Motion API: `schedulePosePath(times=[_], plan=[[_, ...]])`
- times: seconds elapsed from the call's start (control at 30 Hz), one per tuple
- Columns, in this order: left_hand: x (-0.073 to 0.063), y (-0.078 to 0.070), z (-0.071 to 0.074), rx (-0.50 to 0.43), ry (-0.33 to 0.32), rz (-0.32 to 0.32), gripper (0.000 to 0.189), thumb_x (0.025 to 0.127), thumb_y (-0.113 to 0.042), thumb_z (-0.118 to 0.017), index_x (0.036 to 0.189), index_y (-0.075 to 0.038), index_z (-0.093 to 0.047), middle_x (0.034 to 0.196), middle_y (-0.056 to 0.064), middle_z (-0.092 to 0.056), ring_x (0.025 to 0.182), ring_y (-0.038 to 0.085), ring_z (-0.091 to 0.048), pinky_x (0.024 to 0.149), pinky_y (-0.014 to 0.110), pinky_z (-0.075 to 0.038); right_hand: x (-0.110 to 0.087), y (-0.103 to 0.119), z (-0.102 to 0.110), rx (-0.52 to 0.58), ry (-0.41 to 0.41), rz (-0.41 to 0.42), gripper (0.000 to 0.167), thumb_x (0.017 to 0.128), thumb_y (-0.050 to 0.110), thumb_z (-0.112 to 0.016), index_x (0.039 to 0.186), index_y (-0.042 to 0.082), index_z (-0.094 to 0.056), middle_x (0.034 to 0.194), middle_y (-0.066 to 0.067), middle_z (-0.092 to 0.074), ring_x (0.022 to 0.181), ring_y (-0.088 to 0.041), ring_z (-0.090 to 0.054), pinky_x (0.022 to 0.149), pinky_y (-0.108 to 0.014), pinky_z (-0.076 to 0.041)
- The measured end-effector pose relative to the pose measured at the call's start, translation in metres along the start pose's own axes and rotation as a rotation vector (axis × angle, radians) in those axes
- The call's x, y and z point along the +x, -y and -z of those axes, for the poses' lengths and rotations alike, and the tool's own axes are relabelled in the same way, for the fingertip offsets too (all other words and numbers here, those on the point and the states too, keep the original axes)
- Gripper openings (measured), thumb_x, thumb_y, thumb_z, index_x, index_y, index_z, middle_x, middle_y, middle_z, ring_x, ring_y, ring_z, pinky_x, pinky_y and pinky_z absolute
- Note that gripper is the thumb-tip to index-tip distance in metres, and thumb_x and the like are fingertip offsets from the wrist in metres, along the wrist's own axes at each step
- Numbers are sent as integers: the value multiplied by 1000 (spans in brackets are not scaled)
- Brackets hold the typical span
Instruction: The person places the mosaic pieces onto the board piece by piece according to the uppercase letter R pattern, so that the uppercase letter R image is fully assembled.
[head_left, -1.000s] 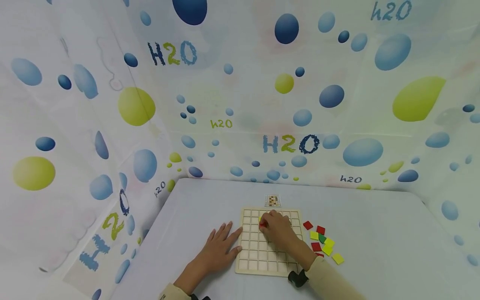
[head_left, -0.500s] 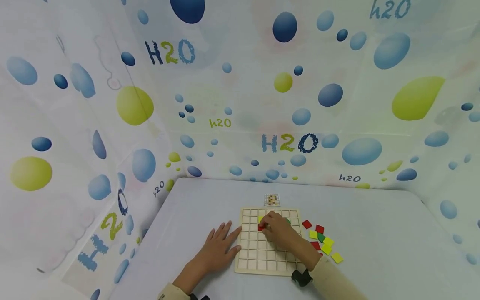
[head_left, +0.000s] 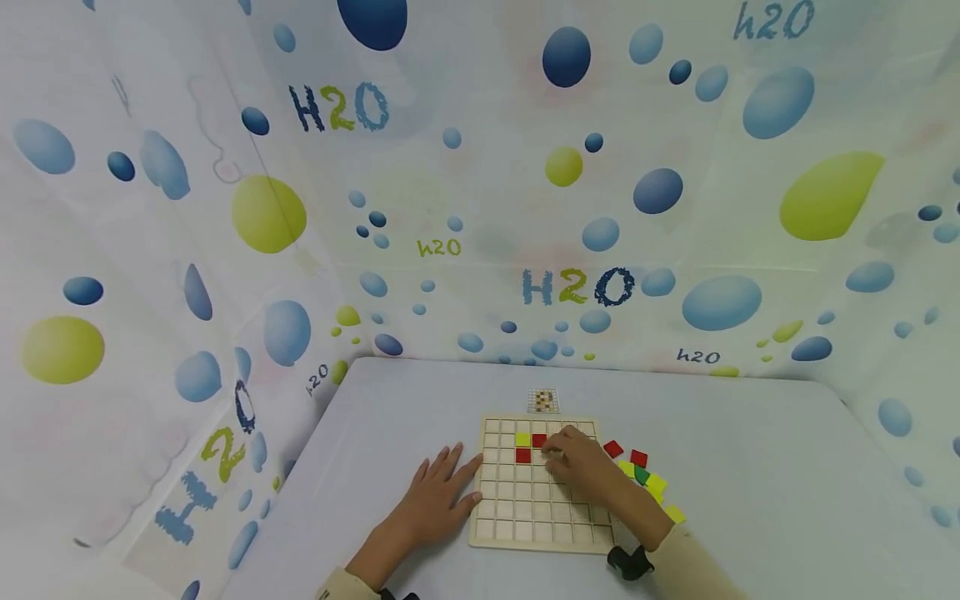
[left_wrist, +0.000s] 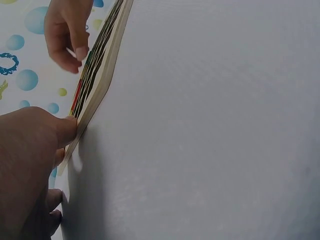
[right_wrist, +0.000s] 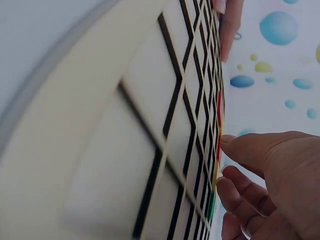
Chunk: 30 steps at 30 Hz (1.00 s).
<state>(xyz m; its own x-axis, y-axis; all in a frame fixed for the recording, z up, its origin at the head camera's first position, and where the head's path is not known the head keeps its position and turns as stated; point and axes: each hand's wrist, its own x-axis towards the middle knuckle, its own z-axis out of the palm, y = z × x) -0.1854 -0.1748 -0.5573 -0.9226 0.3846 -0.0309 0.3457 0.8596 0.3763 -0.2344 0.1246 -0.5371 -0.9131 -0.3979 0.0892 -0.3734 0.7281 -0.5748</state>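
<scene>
A pale wooden grid board (head_left: 506,529) lies on the table. In its upper part sit a yellow square tile (head_left: 522,439), a red tile (head_left: 539,441) beside it and another red tile (head_left: 522,456) below the yellow one. My right hand (head_left: 581,467) hovers over the upper right of the grid, fingers loosely bent, with no tile visible between them. A green tile (right_wrist: 212,205) shows near its fingers in the right wrist view. My left hand (head_left: 438,496) lies with spread fingers at the board's left edge, thumb and index fingertip touching the rim.
Loose red (head_left: 613,450), yellow (head_left: 656,485) and green (head_left: 642,475) tiles lie to the right of the board, partly covered by the right forearm. A small card with a printed grid pattern (head_left: 543,401) lies beyond the board's far edge. Patterned sheeting hangs behind the table.
My right hand has let go of the red tile in the grid and shifted right, uncovering the yellow and two red tiles. My left hand stays in place.
</scene>
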Motion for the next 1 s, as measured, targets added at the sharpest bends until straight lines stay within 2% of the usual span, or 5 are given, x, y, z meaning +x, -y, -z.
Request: schedulePosePath(times=[0.27,0.47,0.6,0.83,1.0], plan=[[-1,3,0,3,-13,17,63,109,-55,-48,165,-28,-39,174,15,-26,161,41,-20,125,69,-16,-10,-36,39,75,-43,-134,31,100,14,-74,128,8,-66,114,-7,-62,95,-17,-59,81,-34,-56],[-1,0,0,-4,-9,20,63,108,-54,-48,165,-27,-39,174,15,-26,161,41,-20,125,69,-16,-25,-66,69,-10,-16,-284,38,98,14,-75,130,0,-59,119,-22,-61,96,-27,-61,85,-46,-62],[0,0,-2,4,-6,27,63,109,-53,-49,165,-27,-39,174,15,-26,162,40,-20,126,69,-17,-33,-79,81,-48,47,-409,32,96,15,-76,122,1,-62,114,-20,-63,94,-28,-60,89,-51,-60],[1,0,-2,4,-2,28,63,108,-53,-49,165,-27,-40,174,15,-27,161,40,-21,125,69,-17,-39,-94,82,-76,27,-418,22,96,12,-72,114,1,-66,107,-16,-63,94,-30,-58,91,-55,-58],[1,-1,-2,-2,-8,14,63,109,-54,-48,165,-27,-39,174,15,-26,162,40,-20,126,69,-17,-41,-102,77,-28,-11,-426,27,95,11,-73,118,1,-64,111,-18,-61,98,-32,-57,96,-52,-59]])
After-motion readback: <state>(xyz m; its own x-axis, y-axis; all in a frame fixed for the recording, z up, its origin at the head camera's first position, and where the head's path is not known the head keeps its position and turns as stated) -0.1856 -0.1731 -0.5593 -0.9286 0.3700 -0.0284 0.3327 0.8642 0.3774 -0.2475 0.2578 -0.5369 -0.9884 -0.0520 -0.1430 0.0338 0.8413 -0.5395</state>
